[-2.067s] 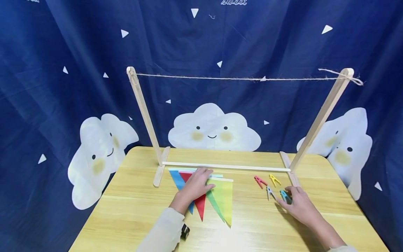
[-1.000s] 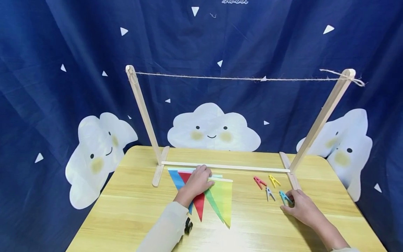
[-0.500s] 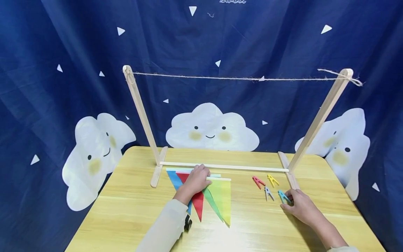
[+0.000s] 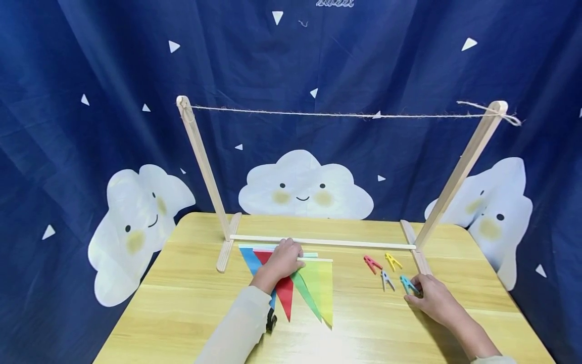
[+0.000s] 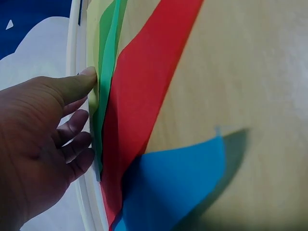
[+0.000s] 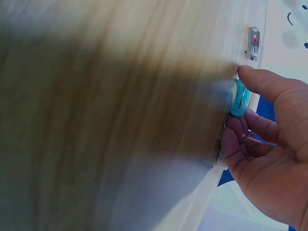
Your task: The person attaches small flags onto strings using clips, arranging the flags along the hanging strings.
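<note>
Several triangular pennant flags point(image 4: 285, 290), among them blue, red, green and yellow, lie overlapping on the table, white-edged tops toward the frame. My left hand point(image 4: 284, 259) covers the middle of their top edges. In the left wrist view, its thumb pinches the yellow flag's point(image 5: 94, 29) edge, and the other fingers curl in at the white border. My right hand point(image 4: 432, 297) pinches a turquoise clothespin point(image 4: 407, 284) at table level between thumb and fingers. Just left of it lie a grey clothespin point(image 4: 387, 280), a red one point(image 4: 373, 263) and a yellow one point(image 4: 393, 261).
Behind the flags stands a wooden frame with a left post point(image 4: 203, 167), a right post point(image 4: 461, 174) and a low crossbar point(image 4: 345, 243). A twine line point(image 4: 291, 112) runs between the post tops. A dark blue curtain point(image 4: 341, 65) with cloud prints hangs behind the table point(image 4: 173, 303).
My right thumb and fingers have closed in on the turquoise clothespin. The left thumb has drawn in against the flags. For the last second both hands have stayed nearly still.
</note>
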Tool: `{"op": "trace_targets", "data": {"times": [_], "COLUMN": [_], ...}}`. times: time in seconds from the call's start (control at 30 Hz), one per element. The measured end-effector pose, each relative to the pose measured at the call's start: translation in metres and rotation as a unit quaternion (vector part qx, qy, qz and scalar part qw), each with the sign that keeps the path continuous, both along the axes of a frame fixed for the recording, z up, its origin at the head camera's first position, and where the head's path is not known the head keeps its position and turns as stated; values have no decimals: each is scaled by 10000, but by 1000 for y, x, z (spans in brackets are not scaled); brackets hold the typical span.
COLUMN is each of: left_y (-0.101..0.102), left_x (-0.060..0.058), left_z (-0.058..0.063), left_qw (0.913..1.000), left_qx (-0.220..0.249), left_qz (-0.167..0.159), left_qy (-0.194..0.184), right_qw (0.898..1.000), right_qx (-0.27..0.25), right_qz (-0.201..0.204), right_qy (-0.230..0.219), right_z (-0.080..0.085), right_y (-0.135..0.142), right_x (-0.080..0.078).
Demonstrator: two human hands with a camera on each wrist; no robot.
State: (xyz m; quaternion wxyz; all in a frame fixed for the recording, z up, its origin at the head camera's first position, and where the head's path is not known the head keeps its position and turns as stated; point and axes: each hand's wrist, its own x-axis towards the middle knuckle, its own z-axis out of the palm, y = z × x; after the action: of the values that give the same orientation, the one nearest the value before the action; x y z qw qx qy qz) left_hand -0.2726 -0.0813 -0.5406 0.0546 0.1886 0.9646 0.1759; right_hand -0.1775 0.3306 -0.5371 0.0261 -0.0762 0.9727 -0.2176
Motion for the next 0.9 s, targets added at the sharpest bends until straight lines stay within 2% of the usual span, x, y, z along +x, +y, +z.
{"op": "trace_targets", "data": {"times": [0.3,0.47,0.73,0.9], "left_y": [0,0,0,-1], "left_x": [0,2,1,1], "left_z": [-1,-1,-4,-9], "left_qw": [9999,9994,9985,9967], "left_qx": [108,321,482,744], "left_qz": [51,53,-100,-196], "left_qy": [21,74,233,253], "right_qw": [9999,10000,9999,9997], "right_qx": [-69,-66,-92,-212], "right_qz": [-6,-10,-12,-65], "right_qy": [-78,-49,64,-40], "right_z": [0,0,0,1], "right_y": [1,0,-1,-1], "right_x": [-1,-1,2,3]}}
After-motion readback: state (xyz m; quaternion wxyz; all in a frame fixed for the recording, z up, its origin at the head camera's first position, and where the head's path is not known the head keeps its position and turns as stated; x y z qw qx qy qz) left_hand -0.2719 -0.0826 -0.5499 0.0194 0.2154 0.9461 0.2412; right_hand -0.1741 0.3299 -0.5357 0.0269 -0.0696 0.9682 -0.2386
